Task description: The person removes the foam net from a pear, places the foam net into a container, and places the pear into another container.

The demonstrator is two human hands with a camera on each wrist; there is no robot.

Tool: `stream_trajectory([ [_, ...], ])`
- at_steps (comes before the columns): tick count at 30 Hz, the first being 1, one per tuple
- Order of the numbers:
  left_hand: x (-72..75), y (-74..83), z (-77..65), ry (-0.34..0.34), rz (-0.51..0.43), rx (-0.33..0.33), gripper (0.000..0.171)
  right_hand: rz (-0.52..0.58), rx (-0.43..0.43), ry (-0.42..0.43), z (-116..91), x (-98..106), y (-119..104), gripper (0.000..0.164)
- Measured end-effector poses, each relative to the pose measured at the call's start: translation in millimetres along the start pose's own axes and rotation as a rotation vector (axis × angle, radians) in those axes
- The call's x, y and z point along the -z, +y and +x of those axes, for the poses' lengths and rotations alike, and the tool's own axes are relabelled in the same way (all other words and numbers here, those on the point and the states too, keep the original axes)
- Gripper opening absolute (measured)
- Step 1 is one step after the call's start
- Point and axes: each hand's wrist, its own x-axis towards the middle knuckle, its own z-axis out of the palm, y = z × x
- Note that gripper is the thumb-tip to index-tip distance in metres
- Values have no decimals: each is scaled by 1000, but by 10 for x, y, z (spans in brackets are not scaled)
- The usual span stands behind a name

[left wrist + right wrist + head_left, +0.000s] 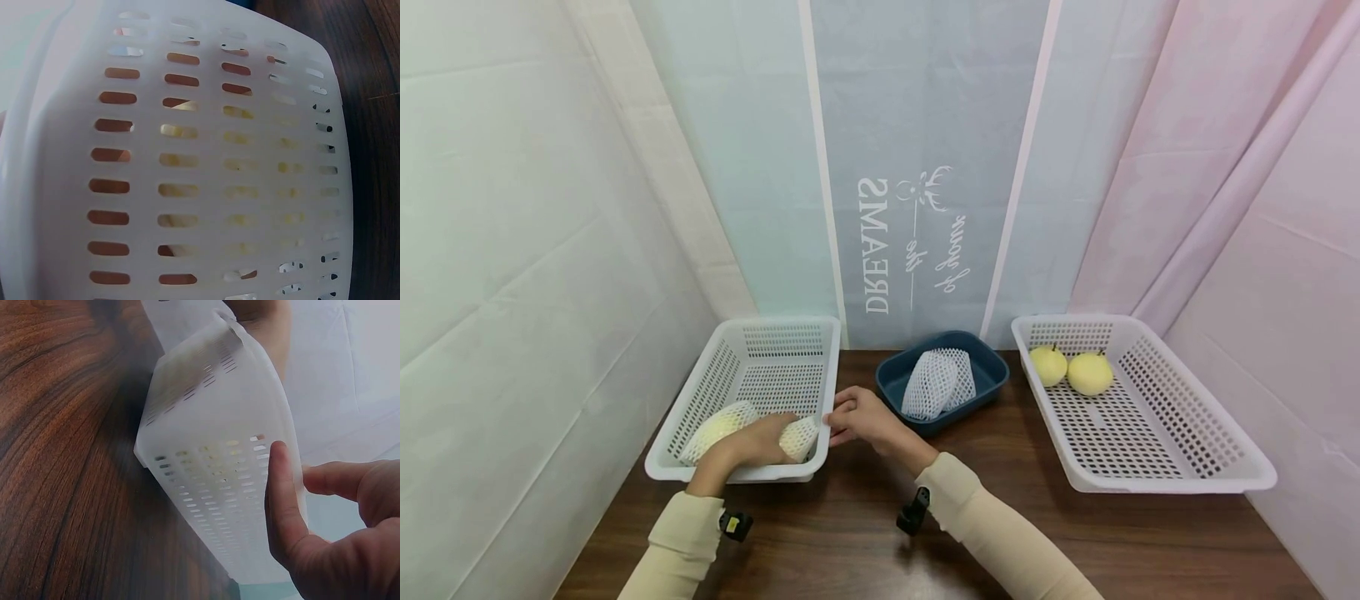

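Reaching with left hand (pixel 762 440) into white rectangular perforated plastic basket (pixel 832 367) at left. Seemingly holding, with fingers curled, a round pale-yellow fruit in white foam netting (pixel 801 439), at the basket's near right corner. Unable to make out every fingertip, given the cover of fruit and hand.

Pinching the basket's right rim with right hand (pixel 871 418); in right wrist view, with 1 finger flat along the outer wall and another digit at the edge. Probably to steady the basket during handling inside.

Also in the basket, left of left hand: 1 more netted pale-yellow fruit (pixel 721 429), perhaps laid there to leave working room.

Between baskets, far side: rounded dark-blue plastic tray (pixel 997 379) with white foam net sleeves (pixel 934 383), likely central for easy reach.

At right: second white perforated plastic basket (pixel 1172 483), with 2 bare yellow pears (pixel 1091 374) side by side in the far left part, perhaps grouped there for access.
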Motion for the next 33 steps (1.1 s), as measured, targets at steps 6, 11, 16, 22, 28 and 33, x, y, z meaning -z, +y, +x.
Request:
stream_trajectory([
  [6, 5, 14, 9, -5, 5, 17, 79, 7, 4, -1, 2, -5, 12, 48],
  [11, 6, 14, 4, 3, 21, 5, 77, 23, -10, -5, 21, -9, 28, 42],
  [16, 0, 7, 5, 12, 23, -21, 74, 41, -21, -16, 28, -6, 33, 35],
  [22, -3, 10, 3, 19, 24, -19, 75, 47, -22, -38, 19, 6, 40, 38],
  [28, 10, 32, -13, 35, 20, -23, 77, 43, -19, -39, 8, 3, 46, 38],
  [33, 8, 20, -17, 69, 20, -58, 76, 38, -16, -32, 6, -6, 55, 39],
])
